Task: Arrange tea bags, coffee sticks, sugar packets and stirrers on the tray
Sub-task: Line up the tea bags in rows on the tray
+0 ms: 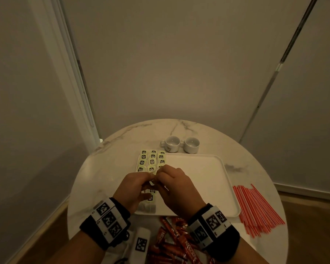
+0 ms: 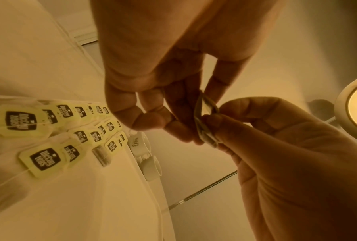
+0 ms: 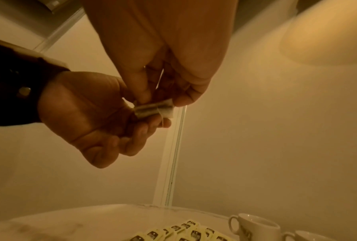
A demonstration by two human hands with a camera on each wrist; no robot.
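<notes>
My two hands meet over the left part of the white tray (image 1: pixel 198 178) and hold one folded tea bag (image 2: pixel 206 119) between them, lifted off the tray. My right hand (image 1: pixel 166 175) pinches it with thumb and forefinger. The fingers of my left hand (image 1: pixel 145 178) curl against its other side. The bag's string (image 3: pixel 162 117) hangs over the left fingers. Several yellow-tagged tea bags (image 1: pixel 151 161) lie in rows on the tray's left side, and more lie under my hands (image 1: pixel 151 197). Red coffee sticks (image 1: pixel 179 242) are heaped near the table's front edge. Red stirrers (image 1: pixel 255 208) lie right of the tray.
Two white cups (image 1: pixel 172 143) (image 1: pixel 191 144) stand behind the tray on the round marble table (image 1: pixel 122 141). A white block with a black marker (image 1: pixel 141 242) lies at the front, left of the coffee sticks. Walls close in behind the table.
</notes>
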